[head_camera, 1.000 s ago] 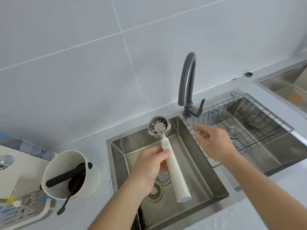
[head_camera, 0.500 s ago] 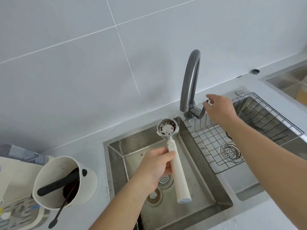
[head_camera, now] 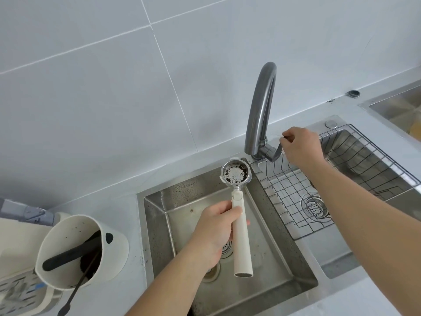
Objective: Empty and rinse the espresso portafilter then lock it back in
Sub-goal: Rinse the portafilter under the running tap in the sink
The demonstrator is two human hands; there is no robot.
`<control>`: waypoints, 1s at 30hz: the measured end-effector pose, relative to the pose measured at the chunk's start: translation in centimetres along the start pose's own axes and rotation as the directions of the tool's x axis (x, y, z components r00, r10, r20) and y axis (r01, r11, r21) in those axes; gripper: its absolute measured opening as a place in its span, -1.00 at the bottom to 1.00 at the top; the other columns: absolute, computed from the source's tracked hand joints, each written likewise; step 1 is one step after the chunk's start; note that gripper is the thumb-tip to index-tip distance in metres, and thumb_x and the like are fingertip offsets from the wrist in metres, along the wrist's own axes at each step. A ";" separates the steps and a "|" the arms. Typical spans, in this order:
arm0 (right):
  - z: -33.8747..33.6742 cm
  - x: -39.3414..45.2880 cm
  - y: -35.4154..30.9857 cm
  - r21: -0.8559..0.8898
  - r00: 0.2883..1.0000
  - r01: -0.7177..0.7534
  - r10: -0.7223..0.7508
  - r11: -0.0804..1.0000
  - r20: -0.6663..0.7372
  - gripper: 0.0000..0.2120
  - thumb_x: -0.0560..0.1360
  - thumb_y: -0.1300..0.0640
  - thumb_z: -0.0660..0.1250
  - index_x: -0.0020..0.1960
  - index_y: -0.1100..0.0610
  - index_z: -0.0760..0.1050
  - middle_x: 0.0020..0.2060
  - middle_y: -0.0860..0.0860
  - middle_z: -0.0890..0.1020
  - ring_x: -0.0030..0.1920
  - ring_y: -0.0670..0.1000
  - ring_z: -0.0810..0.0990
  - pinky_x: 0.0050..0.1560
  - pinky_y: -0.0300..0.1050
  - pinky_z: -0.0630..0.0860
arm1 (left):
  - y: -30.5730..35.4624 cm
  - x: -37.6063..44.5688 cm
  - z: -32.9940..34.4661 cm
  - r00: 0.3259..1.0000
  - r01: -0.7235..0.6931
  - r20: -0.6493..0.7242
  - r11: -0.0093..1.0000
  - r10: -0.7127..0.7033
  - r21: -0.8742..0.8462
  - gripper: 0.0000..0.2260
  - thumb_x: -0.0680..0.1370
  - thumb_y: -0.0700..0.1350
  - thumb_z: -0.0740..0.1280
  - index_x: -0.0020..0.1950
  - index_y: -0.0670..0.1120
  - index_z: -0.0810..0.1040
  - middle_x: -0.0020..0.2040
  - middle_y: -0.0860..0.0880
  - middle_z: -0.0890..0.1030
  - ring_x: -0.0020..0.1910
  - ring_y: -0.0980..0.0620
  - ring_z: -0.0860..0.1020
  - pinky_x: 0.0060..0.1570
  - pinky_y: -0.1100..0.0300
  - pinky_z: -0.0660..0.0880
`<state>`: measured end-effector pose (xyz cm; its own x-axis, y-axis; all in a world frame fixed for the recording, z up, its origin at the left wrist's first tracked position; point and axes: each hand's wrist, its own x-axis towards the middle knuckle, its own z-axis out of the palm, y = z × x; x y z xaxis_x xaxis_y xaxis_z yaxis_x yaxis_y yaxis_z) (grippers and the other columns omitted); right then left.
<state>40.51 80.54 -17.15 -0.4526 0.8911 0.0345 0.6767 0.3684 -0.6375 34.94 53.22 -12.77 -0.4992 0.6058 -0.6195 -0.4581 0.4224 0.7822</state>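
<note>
My left hand [head_camera: 213, 229] grips the white handle of the portafilter [head_camera: 241, 238] over the left sink basin [head_camera: 293, 267]. Its steel basket [head_camera: 236, 173] faces up below the spout, with dark coffee residue around a pale centre. The grey curved faucet [head_camera: 260, 110] stands at the back between the two basins. My right hand [head_camera: 300, 145] is closed on the faucet lever [head_camera: 276, 151] at its base. No water is visible coming from the spout.
A wire rack [head_camera: 296, 201] sits in the right basin over its drain [head_camera: 315, 206]. At the left stands a white knock box [head_camera: 68, 249] with a black bar, coffee grounds and a dark brush. A white machine's drip tray [head_camera: 16, 293] is at the far left.
My right hand moved from above the wire rack up to the faucet lever and closed on it. My left hand kept the portafilter under the spout.
</note>
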 end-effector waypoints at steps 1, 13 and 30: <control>0.0 0.0 0.0 -0.001 1.000 0.004 -0.004 1.000 -0.007 -0.75 0.56 0.14 0.29 0.18 0.21 0.61 -0.02 0.16 0.71 -0.03 0.16 0.64 -0.01 -0.03 0.59 | 0.0 0.0 0.1 1.000 0.001 0.002 1.000 -0.001 0.010 -0.86 0.56 -0.24 0.30 -0.01 -0.12 0.65 -0.31 -0.02 0.66 -0.14 -0.06 0.67 0.18 -0.25 0.47; 0.1 -1.0 0.7 0.028 0.999 -0.007 0.007 1.000 -0.035 -0.77 0.57 0.14 0.29 0.15 0.22 0.59 -0.05 0.11 0.71 -0.14 0.07 0.59 -0.11 -0.11 0.51 | 0.2 -0.3 1.0 0.999 0.037 0.005 0.999 -0.037 0.020 -0.86 0.55 -0.25 0.32 -0.09 -0.09 0.66 -0.35 0.00 0.66 -0.14 -0.08 0.66 0.15 -0.19 0.52; -0.1 -1.9 1.1 0.104 0.998 -0.027 0.033 0.994 -0.052 -0.80 0.56 0.13 0.31 0.11 0.20 0.61 -0.18 0.02 0.64 -0.17 0.06 0.61 -0.10 -0.11 0.54 | 0.7 -0.3 1.2 0.999 0.040 0.018 0.999 -0.041 0.004 -0.88 0.55 -0.24 0.33 -0.05 -0.07 0.65 -0.23 -0.08 0.68 -0.10 -0.09 0.67 0.16 -0.19 0.53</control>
<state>42.15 79.29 -17.82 -0.3991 0.9153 0.0534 0.6245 0.3141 -0.7151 35.60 54.13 -11.97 -0.4673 0.5999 -0.6494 -0.4751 0.4491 0.7567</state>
